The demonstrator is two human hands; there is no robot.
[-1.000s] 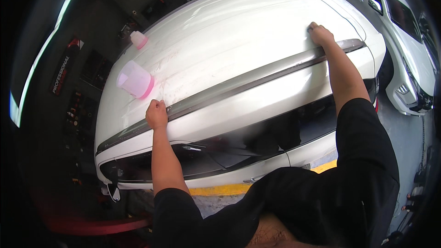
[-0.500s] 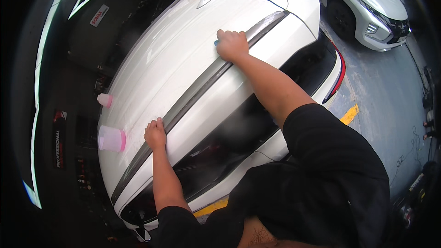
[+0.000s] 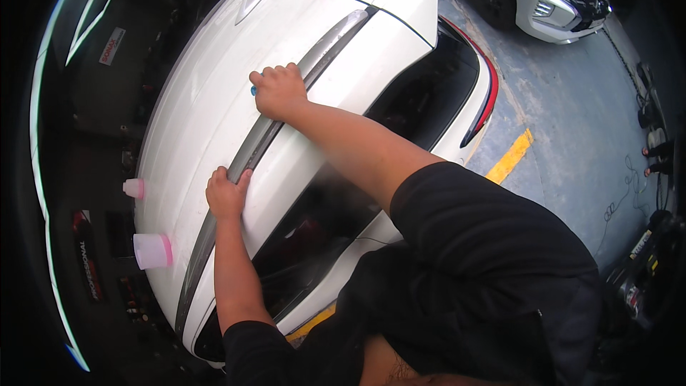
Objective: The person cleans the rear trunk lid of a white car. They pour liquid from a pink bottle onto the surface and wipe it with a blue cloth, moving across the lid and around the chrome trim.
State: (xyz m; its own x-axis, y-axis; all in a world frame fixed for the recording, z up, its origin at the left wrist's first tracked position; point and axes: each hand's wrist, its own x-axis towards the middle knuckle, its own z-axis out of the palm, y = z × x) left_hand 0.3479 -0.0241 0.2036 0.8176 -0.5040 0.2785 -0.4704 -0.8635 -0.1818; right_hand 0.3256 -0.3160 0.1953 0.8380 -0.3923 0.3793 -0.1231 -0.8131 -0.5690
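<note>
A white car's roof (image 3: 207, 93) lies in front of me, with a long grey roof rail (image 3: 250, 149) running along its near side. My right hand (image 3: 281, 91) is closed over the rail's far half. A small blue thing (image 3: 254, 91) pokes out from under its fingers; most of it is hidden, so its kind does not show. Closer to me, my left hand (image 3: 229, 194) grips the same rail, fingers on the roof side and thumb across on the other.
Two translucent pink-tinted plastic tubs, a larger one (image 3: 152, 251) and a smaller one (image 3: 133, 188), sit at the roof's left. Dark side windows (image 3: 314, 225) lie below my arms. Another white car (image 3: 557, 3) stands at the upper right. A loose cable (image 3: 629, 179) lies on the grey floor.
My right hand has come down the rail toward my left hand, which has shifted slightly up the rail. The gap between them is smaller. The whole view has also swung.
</note>
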